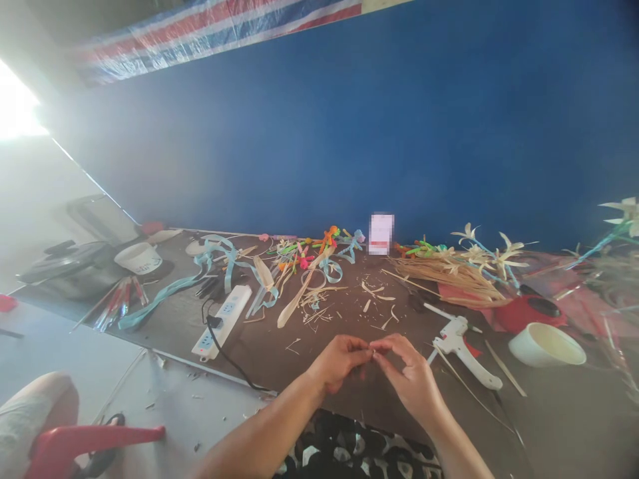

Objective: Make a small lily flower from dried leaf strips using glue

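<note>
Over the front of the brown table (279, 362), my left hand (342, 362) and my right hand (402, 369) meet fingertip to fingertip. Both are closed in a pinch around something tiny and pale, too small to name. Beyond my hands lie dry straw-coloured scraps (319, 309) and a long pale dried husk strip (299, 299). A white glue gun (462, 346) rests on the table to the right of my right hand, with a thin pale stalk beside it.
A white power strip (224, 322) with a black plug and cord sits left. Blue ribbon (170, 293), bright pipe-cleaner pieces (304, 256), pale flowers (504, 253) and a straw bundle (449, 276) line the back. White tubs (546, 344) stand at both sides. Someone's knee (50, 392) shows beside a red stool (100, 439).
</note>
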`<state>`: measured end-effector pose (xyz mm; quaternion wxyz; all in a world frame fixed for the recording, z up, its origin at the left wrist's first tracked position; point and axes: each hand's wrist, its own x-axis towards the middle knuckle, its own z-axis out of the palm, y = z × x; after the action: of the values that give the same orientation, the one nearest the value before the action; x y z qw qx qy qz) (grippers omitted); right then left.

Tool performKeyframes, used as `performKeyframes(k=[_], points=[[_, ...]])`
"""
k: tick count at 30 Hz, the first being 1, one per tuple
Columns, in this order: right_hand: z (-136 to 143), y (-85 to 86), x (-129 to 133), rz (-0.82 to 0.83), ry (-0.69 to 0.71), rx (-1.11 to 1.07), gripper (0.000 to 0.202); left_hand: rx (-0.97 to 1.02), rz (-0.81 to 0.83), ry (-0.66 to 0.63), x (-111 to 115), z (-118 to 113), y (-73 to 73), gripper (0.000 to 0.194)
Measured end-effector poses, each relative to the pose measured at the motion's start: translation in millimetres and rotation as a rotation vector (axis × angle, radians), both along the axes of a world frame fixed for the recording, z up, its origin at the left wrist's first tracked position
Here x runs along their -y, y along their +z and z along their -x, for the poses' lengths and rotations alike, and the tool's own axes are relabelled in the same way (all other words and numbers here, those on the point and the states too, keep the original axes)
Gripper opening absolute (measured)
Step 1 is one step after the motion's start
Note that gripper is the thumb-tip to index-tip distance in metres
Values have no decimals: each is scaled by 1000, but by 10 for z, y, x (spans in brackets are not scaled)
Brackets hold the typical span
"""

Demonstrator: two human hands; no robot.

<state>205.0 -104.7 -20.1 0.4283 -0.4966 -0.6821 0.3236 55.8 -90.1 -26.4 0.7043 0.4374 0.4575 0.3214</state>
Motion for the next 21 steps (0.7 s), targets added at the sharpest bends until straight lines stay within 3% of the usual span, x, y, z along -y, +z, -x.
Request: performKeyframes(k=[8, 13, 21], points=[[-60, 71, -10, -45, 8, 83, 9, -75, -81, -48, 2, 22, -4, 29], [-88, 100, 15, 34, 35, 87, 11, -179, -141, -61, 46, 5, -51, 28], [-119, 140, -71, 200, 53, -27, 18, -287, -302, -30, 14, -22, 161, 22]])
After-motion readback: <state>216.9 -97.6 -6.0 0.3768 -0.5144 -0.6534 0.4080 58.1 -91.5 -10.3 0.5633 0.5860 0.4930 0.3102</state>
